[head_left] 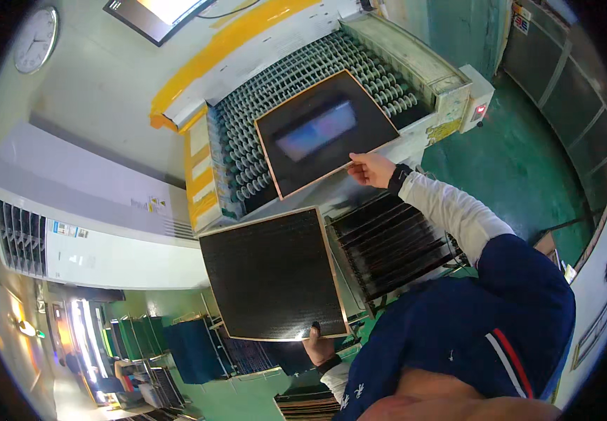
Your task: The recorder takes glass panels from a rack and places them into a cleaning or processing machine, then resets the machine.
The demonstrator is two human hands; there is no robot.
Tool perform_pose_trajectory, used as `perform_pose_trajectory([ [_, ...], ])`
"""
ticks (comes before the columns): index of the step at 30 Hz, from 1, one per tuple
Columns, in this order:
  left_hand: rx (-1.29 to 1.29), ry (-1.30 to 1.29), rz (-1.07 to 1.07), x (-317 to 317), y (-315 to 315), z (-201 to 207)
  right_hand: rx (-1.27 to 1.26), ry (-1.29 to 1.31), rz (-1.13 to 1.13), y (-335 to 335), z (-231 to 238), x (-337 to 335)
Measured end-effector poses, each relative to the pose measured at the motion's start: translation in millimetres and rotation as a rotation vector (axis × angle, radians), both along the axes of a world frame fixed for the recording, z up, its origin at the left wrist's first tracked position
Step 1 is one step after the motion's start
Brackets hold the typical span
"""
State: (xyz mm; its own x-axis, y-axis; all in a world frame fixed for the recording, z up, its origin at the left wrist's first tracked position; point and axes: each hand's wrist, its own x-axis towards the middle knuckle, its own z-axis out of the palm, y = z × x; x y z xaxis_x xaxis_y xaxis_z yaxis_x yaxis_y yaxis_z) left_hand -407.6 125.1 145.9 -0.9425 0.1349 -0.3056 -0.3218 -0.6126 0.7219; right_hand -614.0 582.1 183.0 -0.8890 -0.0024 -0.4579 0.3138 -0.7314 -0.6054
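My left hand grips the lower edge of a dark rectangular panel with a thin copper-coloured border, its thumb on the upper face. Fine rows of marks cover that panel, which is held up in front of the machine. With its fingers closed on the near edge, my right hand holds a second dark panel, smoother and also copper-edged. This one lies over the roller conveyor, and a bright screen-like reflection shows on its face.
A slotted rack with dark panels stands below my right forearm. Left of the conveyor is a large white air-conditioner unit. A small control box with a red display sits at the conveyor's right end. More panel racks stand at lower left.
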Motion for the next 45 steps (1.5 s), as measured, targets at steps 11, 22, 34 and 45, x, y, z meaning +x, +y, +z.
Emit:
perform_pose_trajectory([
  [11,0.004,0.038,-0.019,-10.7,13.5,11.2,0.027,-0.072,-0.020,0.1,-0.2,2.5],
  [22,0.042,0.014,-0.025,-15.2,19.5,19.8,0.054,-0.059,-0.002,1.2,2.3,1.0],
  [34,0.029,0.078,-0.031,-15.7,25.1,22.0,0.041,-0.060,0.003,6.9,-0.4,2.2],
  [45,-0.005,0.031,-0.030,-10.6,25.8,22.1,0.044,-0.082,0.021,3.8,5.1,1.9],
])
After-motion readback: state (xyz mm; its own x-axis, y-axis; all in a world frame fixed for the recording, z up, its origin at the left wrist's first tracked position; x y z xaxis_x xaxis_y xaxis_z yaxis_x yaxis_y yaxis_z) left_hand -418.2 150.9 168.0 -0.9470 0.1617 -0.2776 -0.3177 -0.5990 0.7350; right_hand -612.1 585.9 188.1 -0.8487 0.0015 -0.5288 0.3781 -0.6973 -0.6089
